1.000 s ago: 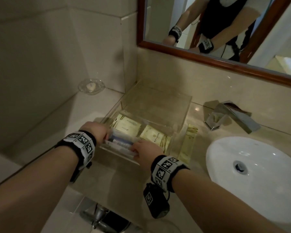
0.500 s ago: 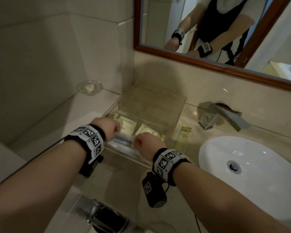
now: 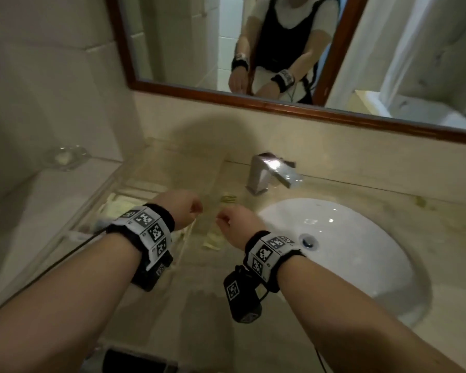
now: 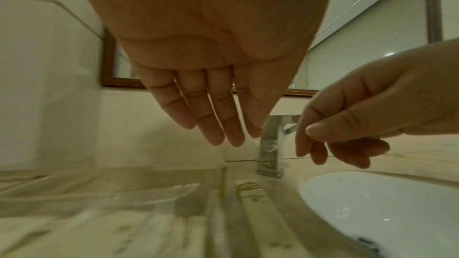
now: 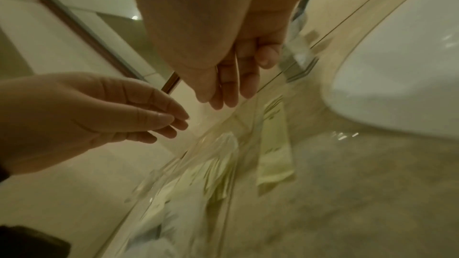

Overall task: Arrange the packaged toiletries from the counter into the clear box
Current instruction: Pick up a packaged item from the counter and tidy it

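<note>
Fingers (image 4: 218,125) of both hands hang loose, empty; packet (image 5: 273,156) print apparently unreadable.

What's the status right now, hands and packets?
Left hand and right hand open, holding nothing. Packets sit in the clear box; one packet lies on the counter beside it. Nothing in the way.

Motion blur smears the clear box (image 3: 135,184) and its packets (image 5: 218,166); their printing is unreadable, their count uncertain.
</note>
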`<action>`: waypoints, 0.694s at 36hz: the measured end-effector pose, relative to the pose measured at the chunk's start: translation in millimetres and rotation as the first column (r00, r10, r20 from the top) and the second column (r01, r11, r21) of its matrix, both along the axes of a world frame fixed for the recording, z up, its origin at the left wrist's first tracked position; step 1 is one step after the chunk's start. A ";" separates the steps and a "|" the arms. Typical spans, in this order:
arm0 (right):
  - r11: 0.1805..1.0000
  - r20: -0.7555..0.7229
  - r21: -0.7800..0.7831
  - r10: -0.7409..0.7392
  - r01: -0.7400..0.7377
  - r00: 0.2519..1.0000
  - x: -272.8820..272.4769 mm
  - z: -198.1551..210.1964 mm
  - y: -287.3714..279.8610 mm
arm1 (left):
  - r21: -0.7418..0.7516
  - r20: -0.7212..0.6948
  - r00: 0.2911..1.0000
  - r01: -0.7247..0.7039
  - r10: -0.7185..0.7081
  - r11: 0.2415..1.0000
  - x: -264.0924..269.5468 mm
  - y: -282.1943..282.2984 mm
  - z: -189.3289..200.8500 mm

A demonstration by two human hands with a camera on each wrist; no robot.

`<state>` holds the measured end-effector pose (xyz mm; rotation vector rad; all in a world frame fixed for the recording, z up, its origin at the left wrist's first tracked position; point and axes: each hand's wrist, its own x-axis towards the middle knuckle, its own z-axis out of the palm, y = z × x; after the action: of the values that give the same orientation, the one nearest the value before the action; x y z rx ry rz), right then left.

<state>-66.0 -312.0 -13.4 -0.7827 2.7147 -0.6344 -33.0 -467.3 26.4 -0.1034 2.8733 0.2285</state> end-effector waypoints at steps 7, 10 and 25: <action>0.986 0.022 0.027 -0.164 0.163 0.986 -13.2 5.4 106.8 | 0.056 0.001 0.989 0.149 -0.149 0.987 -25.5 107.8 3.3; 0.968 0.033 0.060 -0.244 0.242 0.969 -15.0 7.1 158.1 | 0.081 0.000 0.977 0.213 -0.213 0.974 -35.2 156.0 1.0; 0.868 0.013 0.058 -0.495 0.493 0.869 -13.1 -7.8 360.5 | 0.128 -0.010 0.926 0.374 -0.376 0.918 -61.2 352.7 -15.0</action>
<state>-79.0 48.5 -21.1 -0.0458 2.9018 -0.6591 -94.2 -114.7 11.4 0.4656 2.7817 0.3308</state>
